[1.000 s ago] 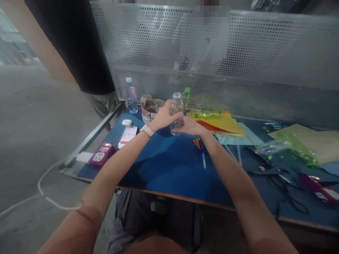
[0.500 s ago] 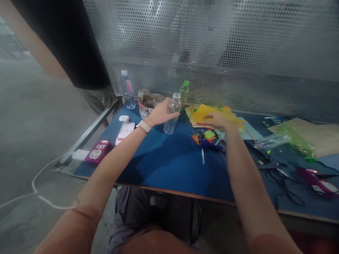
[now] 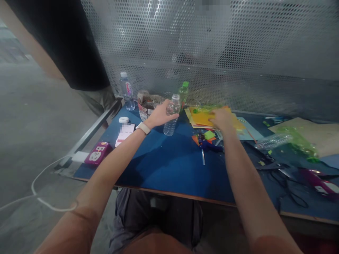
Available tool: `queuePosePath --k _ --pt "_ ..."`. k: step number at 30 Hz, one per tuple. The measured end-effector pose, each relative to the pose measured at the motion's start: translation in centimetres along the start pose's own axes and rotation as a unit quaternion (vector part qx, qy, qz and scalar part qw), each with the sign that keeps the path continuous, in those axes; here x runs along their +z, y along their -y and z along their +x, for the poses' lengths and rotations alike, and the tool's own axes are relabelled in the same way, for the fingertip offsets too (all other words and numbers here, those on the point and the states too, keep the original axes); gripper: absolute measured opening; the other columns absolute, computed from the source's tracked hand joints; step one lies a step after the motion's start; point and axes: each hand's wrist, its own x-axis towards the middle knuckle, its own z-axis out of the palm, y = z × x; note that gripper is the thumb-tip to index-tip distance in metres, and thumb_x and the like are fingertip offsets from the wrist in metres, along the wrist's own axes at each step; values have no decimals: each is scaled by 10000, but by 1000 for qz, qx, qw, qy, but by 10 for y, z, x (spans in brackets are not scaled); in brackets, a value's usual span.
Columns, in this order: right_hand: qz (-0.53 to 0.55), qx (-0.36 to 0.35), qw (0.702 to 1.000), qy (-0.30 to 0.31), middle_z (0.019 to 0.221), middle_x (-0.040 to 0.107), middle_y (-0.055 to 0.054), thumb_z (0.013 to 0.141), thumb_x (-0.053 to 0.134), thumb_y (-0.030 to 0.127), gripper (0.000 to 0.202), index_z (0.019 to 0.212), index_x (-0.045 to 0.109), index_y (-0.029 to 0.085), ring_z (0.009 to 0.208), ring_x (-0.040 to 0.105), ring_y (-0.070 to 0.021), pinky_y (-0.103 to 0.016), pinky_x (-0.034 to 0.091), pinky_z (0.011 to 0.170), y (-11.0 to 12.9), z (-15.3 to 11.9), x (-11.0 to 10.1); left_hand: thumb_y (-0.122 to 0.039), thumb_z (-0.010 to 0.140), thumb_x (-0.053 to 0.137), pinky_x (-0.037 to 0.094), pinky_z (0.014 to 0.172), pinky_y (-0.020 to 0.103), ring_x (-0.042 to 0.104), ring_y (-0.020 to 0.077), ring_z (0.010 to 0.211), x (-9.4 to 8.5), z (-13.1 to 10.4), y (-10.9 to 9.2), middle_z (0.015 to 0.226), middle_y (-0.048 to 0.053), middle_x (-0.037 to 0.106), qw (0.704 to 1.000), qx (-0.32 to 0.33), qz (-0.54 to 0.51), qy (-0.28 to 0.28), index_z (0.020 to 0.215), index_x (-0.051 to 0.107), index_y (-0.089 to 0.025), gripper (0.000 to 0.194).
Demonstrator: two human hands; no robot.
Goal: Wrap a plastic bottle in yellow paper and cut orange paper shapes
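My left hand [image 3: 162,114], with a pale watch band on its wrist, has its thumb and fingers round the upper part of a clear plastic bottle [image 3: 171,125] that stands upright on the blue table. My right hand [image 3: 221,118] is on a stack of yellow and orange paper [image 3: 203,119]; its fingers are partly blurred, and what lies between them cannot be made out. A blue glue gun [image 3: 212,146] lies just in front of the stack among small paper scraps. A green-capped bottle [image 3: 183,94] stands behind the clear one.
A newspaper-covered basket [image 3: 144,109], a labelled water bottle [image 3: 127,92], a phone [image 3: 125,134] and a purple power strip [image 3: 97,153] are at left. At right lie scissors [image 3: 272,165], crumpled bottles [image 3: 299,143] and cables. A person [image 3: 60,42] stands far left.
My right hand has shifted over the yellow sheets, and the raised top sheet now lies flatter, showing green plastic behind it. My left hand remains at the clear bottle.
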Motion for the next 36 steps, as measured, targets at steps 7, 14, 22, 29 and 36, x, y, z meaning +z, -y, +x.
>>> queuePosePath --k 7,14,22,29,36 --pt "18 55 998 5 1217 865 -201 1065 629 339 336 1200 912 217 1189 740 -385 -453 540 962 4 -5 -8 -646 935 844 662 914 540 818 313 903 0 0 -2 1204 161 846 1000 1 -2 1 1439 600 -208 711" --pt "34 104 991 -74 1308 831 -261 1129 466 416 473 1297 842 185 1242 732 -432 -499 552 1029 16 -14 -24 -617 934 843 665 942 560 825 325 924 0 -1 -4 1221 176 850 1000 -5 -4 -1 1474 595 -183 736" --pt "86 145 977 -133 1310 805 -307 1157 423 371 484 1442 729 127 1279 744 -477 -550 544 1112 21 -17 -42 -626 941 855 665 975 535 836 319 970 -1 -2 -5 1226 179 854 1000 -13 -14 7 1479 585 -168 756" --pt "107 164 958 -210 1347 806 -329 1141 448 409 490 1406 742 121 1285 747 -505 -593 551 1130 21 -16 -73 -621 940 863 657 985 525 835 307 961 -1 -2 -5 1207 167 851 1000 -11 0 2 1473 597 -172 746" --pt "203 81 941 -259 1245 842 -242 1119 523 473 383 1311 749 232 1220 781 -469 -582 599 1107 49 -22 -109 -610 950 841 663 954 558 839 360 982 -2 -2 -6 1175 172 839 1000 -13 7 6 1486 574 -171 742"
